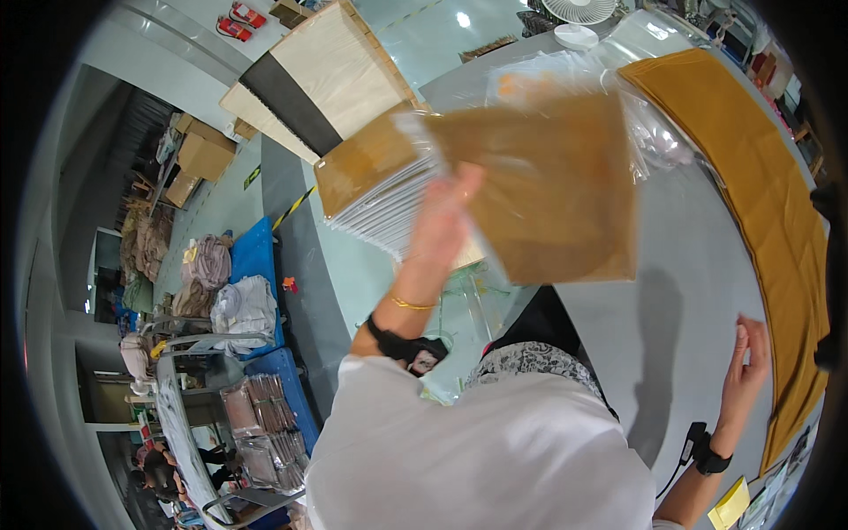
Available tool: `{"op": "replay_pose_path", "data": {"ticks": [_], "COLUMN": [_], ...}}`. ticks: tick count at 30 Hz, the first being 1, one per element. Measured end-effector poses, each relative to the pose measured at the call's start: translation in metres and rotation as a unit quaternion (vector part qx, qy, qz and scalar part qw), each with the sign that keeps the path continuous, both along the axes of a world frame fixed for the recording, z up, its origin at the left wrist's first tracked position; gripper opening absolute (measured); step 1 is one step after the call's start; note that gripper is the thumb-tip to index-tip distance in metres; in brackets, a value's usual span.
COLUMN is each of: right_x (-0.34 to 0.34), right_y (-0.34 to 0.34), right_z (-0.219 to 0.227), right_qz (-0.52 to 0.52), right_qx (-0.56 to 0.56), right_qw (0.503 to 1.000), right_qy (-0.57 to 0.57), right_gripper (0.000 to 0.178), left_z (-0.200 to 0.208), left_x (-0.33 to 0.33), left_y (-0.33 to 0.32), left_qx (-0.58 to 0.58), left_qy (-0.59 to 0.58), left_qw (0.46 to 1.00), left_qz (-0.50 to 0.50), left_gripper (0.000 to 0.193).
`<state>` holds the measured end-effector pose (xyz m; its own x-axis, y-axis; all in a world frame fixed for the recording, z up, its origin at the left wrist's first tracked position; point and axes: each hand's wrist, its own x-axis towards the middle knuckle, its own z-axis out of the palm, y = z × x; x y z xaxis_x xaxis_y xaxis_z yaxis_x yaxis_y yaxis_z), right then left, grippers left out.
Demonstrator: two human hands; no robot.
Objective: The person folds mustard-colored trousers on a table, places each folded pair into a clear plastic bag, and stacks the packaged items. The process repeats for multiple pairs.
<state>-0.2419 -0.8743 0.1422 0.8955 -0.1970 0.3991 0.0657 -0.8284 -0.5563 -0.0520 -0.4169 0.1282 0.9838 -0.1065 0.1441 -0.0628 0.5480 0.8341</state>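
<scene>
Our left hand (446,216) lifts a bagged mustard cloth packet (548,185) off the packet stack (375,190), fingers clamped on its edge; our right hand (745,367) rests open-fingered on the grey table (680,291), beside the folded mustard fabric (768,194), perhaps for balance.

A white fan (579,11) stands at the table's (689,291) far edge. Cardboard boxes (201,152) sit on the floor beyond, and folded garments (240,305) lie on a blue pallet (256,252).

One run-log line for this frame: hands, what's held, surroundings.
left hand: lifts bagged brown garment | right hand: open, at mustard cloth edge | grey table | stack of bagged garments behind
</scene>
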Motion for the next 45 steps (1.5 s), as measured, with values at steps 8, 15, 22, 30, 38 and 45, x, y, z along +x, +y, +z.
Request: {"op": "replay_pose_path", "data": {"ticks": [8,15,22,30,38,45], "right_x": [-0.033,-0.036,-0.038,-0.073,-0.188,-0.202], "right_y": [-0.027,0.0,0.004,-0.012,-0.213,-0.32], "right_z": [-0.115,-0.105,-0.106,-0.108,-0.115,-0.133], "right_qz": [-0.085,-0.12,-0.073,-0.029,-0.517,-0.427], "right_qx": [0.162,0.105,0.104,0.157,0.002,-0.056], "right_qw": [0.953,0.957,0.974,0.974,0.856,0.903], "right_qy": [0.242,0.241,0.186,0.163,0.011,-0.003], "right_gripper": [0.02,0.026,0.027,0.023,0.019,0.025], "left_z": [-0.092,-0.136,-0.13,-0.11,-0.023,-0.056], "left_x": [0.063,0.075,0.083,0.09,0.124,0.096], "left_y": [0.185,0.273,0.222,0.109,0.007,-0.31], "left_qx": [-0.181,-0.077,-0.077,0.386,0.584,0.453], "left_qy": [0.149,0.002,0.082,0.218,0.079,-0.085], "left_qw": [0.922,0.971,0.976,0.895,0.769,0.795], "left_qz": [0.309,0.225,0.185,0.043,-0.248,-0.393], "left_gripper": [0.034,0.054,0.045,0.04,0.04,0.043]}}
